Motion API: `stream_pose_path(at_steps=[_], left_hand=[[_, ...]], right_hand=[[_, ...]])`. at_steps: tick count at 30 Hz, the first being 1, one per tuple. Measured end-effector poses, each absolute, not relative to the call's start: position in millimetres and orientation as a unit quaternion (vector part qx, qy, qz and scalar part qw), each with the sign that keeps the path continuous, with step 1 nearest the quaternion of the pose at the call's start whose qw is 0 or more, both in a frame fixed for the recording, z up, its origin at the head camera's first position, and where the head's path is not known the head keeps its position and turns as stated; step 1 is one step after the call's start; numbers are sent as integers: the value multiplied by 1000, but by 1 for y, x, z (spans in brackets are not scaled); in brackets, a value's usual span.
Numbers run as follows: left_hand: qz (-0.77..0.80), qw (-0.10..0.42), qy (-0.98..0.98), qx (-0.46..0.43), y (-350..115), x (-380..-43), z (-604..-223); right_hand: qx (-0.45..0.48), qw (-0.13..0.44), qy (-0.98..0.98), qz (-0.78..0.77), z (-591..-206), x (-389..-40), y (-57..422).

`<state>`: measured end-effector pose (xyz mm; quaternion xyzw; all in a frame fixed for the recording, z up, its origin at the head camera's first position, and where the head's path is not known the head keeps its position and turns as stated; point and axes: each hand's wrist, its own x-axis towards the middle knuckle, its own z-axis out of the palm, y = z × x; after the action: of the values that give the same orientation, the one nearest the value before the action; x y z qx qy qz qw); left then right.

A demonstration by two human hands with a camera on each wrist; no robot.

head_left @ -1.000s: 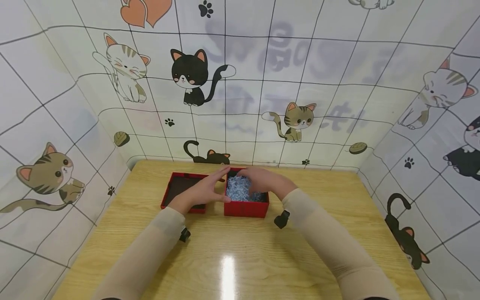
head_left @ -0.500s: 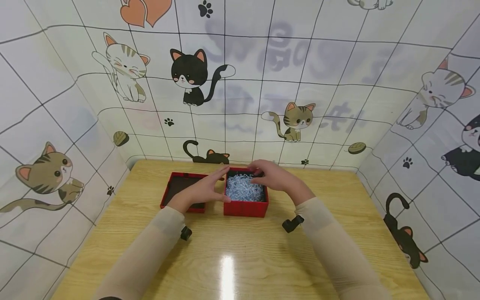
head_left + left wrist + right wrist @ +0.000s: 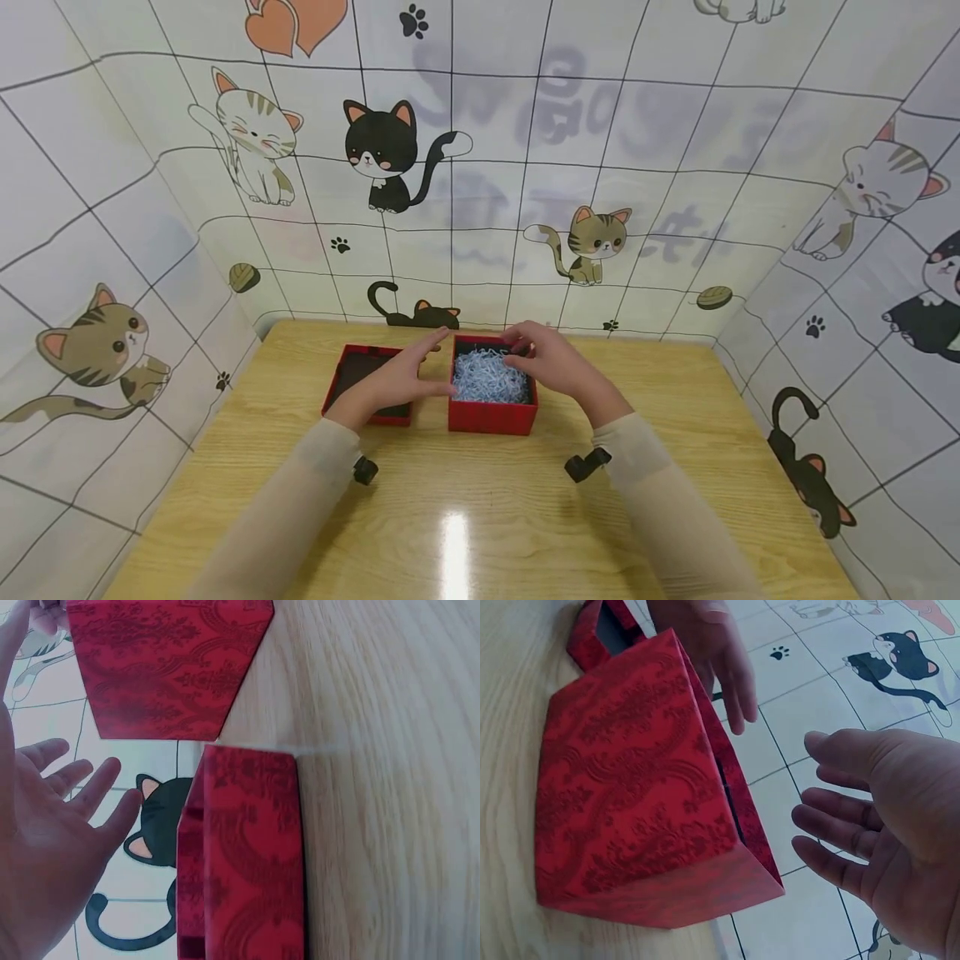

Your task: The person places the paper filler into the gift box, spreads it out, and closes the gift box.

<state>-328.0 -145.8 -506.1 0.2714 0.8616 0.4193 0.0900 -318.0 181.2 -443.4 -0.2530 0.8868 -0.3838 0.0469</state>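
A red patterned box (image 3: 491,418) stands at the back of the table, uncovered and filled with pale blue shredded paper (image 3: 487,377). To its left lies the box's red lid (image 3: 335,392), dark inside turned up. My left hand (image 3: 395,382) hovers over the lid with fingers spread, its fingertips close to the box's left wall. Above the right rim is my right hand (image 3: 557,360), fingers loosely bent and holding nothing. The right wrist view shows this hand (image 3: 907,817) apart from the box (image 3: 637,780). In the left wrist view the left palm (image 3: 52,832) is bare.
The wooden table (image 3: 487,517) reaches a back wall (image 3: 487,192) covered in a cat-print grid sheet, close behind the box and lid. Similar sheets hang on both sides. A small black camera sits at each wrist.
My right hand has come up out of the shredded paper and shifted right to the box's rim. My left hand has let go of the box's left edge and drawn slightly left.
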Motion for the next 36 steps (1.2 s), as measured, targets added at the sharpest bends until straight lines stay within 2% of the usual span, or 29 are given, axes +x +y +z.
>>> stream_pose_path(at_steps=[10,22,36], left_hand=[[379,49,891,246,-179,-318,-499],[386,-15,894,227,-224,-310,-497],[382,-9,910,162,-276,-301,-508]], right_hand=[[-270,37,869,-413,-454,-306,153],[-289,50,860,-418,-457,-288,102],[-297,63,866,-398,-455,-262,48]])
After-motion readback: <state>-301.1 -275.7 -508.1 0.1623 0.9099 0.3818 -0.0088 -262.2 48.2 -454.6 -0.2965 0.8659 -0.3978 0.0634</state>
